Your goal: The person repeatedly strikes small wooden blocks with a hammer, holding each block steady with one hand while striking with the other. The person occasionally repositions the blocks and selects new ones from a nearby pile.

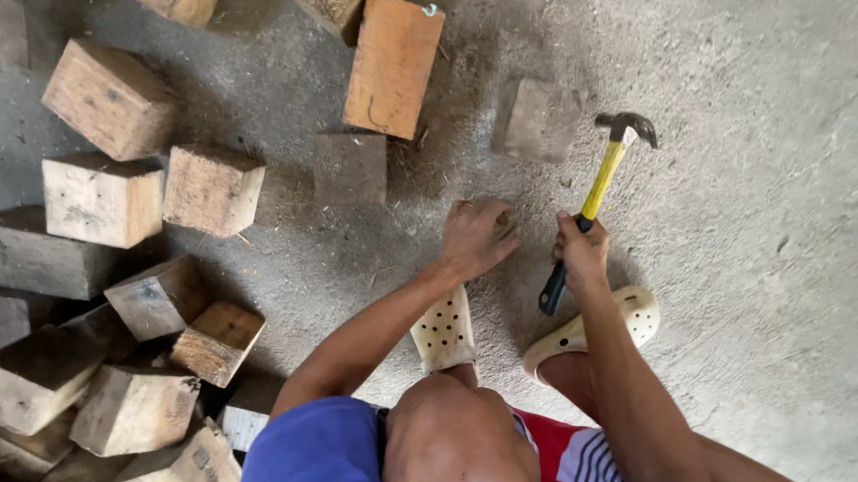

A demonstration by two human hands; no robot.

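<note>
My right hand (581, 251) grips a claw hammer (597, 185) by its black and yellow handle, the steel head raised over the concrete floor. My left hand (477, 235) rests on the floor beside it with the fingers curled down; I cannot tell whether it pinches anything. A grey wooden block (536, 119) lies just beyond both hands, and a darker square block (351, 168) lies to its left. My feet in cream perforated clogs (443, 329) are planted below the hands.
Several rough-sawn wooden blocks are heaped along the left side (107, 201). An orange-brown plank piece (393, 65) lies at the top centre. Bare concrete floor (772, 205) spreads to the right.
</note>
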